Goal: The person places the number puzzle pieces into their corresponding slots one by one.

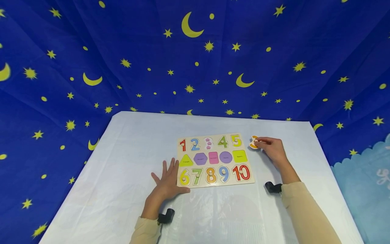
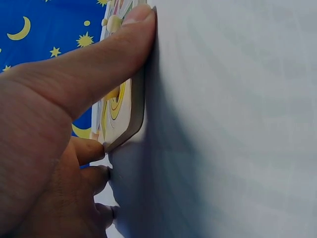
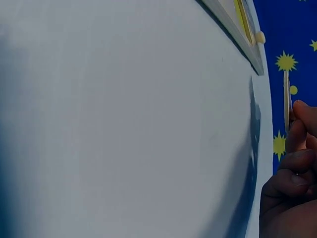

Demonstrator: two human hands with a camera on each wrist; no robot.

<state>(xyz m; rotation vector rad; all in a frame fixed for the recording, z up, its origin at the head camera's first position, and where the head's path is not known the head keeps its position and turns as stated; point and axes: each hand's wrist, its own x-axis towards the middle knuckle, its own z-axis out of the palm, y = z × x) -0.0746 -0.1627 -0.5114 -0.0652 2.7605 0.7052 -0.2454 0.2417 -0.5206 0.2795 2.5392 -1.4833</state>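
Observation:
A wooden number puzzle board (image 1: pixel 220 183) lies on the white table, with knobbed number pieces along its top and bottom rows. Between the 2 and the 4, the slot for the 3 (image 1: pixel 208 143) shows small pink shapes. My left hand (image 1: pixel 166 184) is spread at the board's lower left corner, its thumb along the near edge and other fingers at the left side. Beyond the board's right edge, my right hand (image 1: pixel 272 150) pinches an orange number 3 piece (image 1: pixel 254 142). The right wrist view shows that piece (image 3: pixel 287 99) edge-on, held above the table.
The white-covered table (image 1: pixel 131 145) extends around the board. A blue curtain (image 1: pixel 152 91) with yellow stars and moons hangs behind it and at the sides. Black wrist devices (image 1: pixel 166 216) stick out beside both wrists.

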